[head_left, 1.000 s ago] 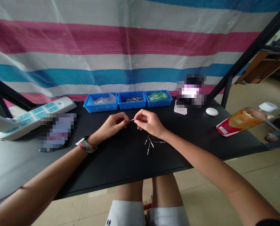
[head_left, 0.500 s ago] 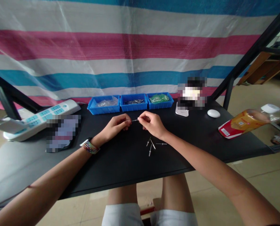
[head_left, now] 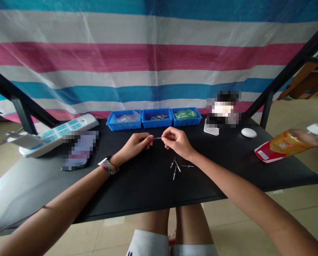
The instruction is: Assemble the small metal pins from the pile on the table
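Note:
A thin silver blind rivet (head_left: 157,138) spans the gap between my two hands, roughly level just above the black table. My left hand (head_left: 138,145) pinches its left end between thumb and fingers. At the other end, the fingertips of my right hand (head_left: 178,143) are closed on it. Below my right hand several more blind rivets (head_left: 187,166) lie loose on the table. Behind the hands, the middle blue bin (head_left: 157,123) holds a heap of similar silver pieces.
The left blue bin (head_left: 124,126) contains clear plastic bags, the right blue bin (head_left: 187,122) green-and-white packets. A power strip (head_left: 60,133) and a blurred phone (head_left: 80,151) are at left. On the right are a white oval object (head_left: 249,133) and a lying drink bottle (head_left: 287,145).
The whole view has shifted slightly, with the scene lying further right. Both hands still hold the rivet, which now looks more level. The knees have drawn closer together.

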### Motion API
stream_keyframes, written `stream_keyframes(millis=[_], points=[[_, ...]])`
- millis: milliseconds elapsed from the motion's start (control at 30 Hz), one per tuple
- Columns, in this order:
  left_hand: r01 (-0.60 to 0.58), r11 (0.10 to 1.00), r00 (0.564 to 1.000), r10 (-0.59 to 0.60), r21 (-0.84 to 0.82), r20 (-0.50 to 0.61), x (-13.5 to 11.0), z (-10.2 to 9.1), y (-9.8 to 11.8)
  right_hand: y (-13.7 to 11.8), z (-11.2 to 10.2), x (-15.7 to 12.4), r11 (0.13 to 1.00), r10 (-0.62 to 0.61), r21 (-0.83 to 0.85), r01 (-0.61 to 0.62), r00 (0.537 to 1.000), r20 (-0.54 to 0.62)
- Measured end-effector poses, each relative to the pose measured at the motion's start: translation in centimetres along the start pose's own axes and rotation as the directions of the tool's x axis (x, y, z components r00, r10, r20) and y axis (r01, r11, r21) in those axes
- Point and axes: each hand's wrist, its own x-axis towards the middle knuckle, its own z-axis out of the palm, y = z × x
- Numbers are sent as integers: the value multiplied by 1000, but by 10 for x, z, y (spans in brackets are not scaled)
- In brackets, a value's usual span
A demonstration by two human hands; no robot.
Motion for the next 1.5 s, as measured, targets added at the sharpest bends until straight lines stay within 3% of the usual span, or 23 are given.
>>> stream_keyframes(millis=[133, 300, 400, 533, 600, 667, 700, 767, 867, 933, 1033, 1133, 1267, 1500], points=[[30, 996, 999, -32, -84, -16, 1, 1, -1, -2, -1, 5, 1000, -3, 22, 4, 999, -40], [51, 982, 999, -52, -181, -1, 2, 1, -1, -2, -10, 27, 997, -40, 54, 57, 961, -274], [53, 980, 999, -52, -190, 11, 1, 0, -1, 4, -18, 36, 999, -3, 32, 11, 968, -249], [44, 980, 999, -42, -194, 17, 0, 0, -3, 6, -32, 35, 992, -18, -127, -17, 962, -272], [38, 981, 999, -34, -189, 25, 0, 0, -3, -1, -40, 32, 985, -6, -170, -26, 983, -185], [36, 983, 999, -32, -180, 29, 1, 0, -3, -13, -46, 27, 976, 43, -217, -29, 997, 58], [36, 984, 999, -31, -175, 30, 1, 0, -3, -20, -48, 23, 966, 70, -257, -16, 976, 206], [31, 986, 999, -27, -166, 31, 1, 0, -3, -32, -49, 16, 937, 111, -344, 55, 888, 446], [33, 987, 999, -30, -158, 26, 1, 1, -6, -42, -44, 5, 892, 143, -417, 176, 764, 629], [41, 987, 999, -38, -153, 20, 1, 1, -6, -42, -38, 0, 868, 177, -450, 211, 715, 677], [40, 989, 999, -37, -140, 21, 1, 1, -5, -37, -32, -2, 840, 205, -490, 231, 701, 683], [37, 990, 999, -35, -134, 23, 1, 0, -4, -33, -31, -1, 829, 193, -498, 253, 707, 680], [44, 988, 999, -39, -145, 34, 1, 0, -6, -35, -33, -1, 815, 147, -508, 279, 748, 647], [43, 989, 999, -39, -144, 34, 2, 0, -8, -34, -30, -3, 781, 105, -521, 345, 750, 654]])
